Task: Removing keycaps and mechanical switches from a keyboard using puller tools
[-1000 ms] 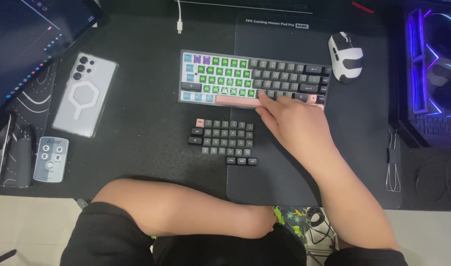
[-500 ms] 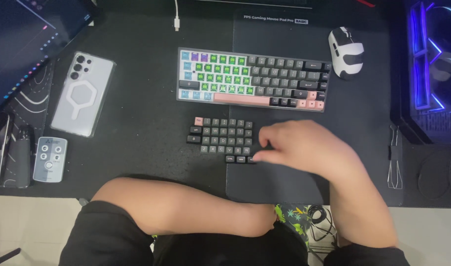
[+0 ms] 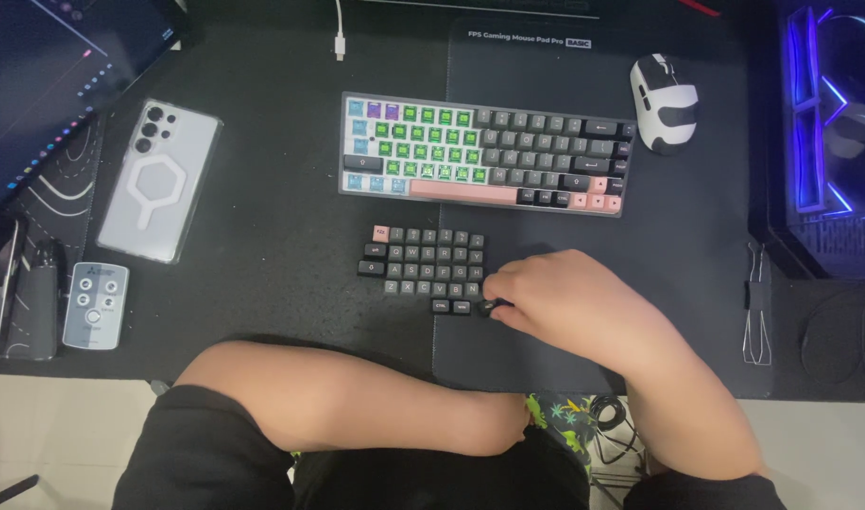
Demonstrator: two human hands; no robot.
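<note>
Risk noted: my right hand pinches a dark keycap beside the loose keycaps; a careless brush could scatter those rows across the table.

- The right hand lies palm down, knuckles up, with its fingers curled inward and its fingertips pinched together at its left edge.
- The right forearm runs back from that hand toward the lower right, bare to the elbow.
- The left forearm lies crosswise below the right hand, bent at the elbow; the left hand is hidden from view.
</note>
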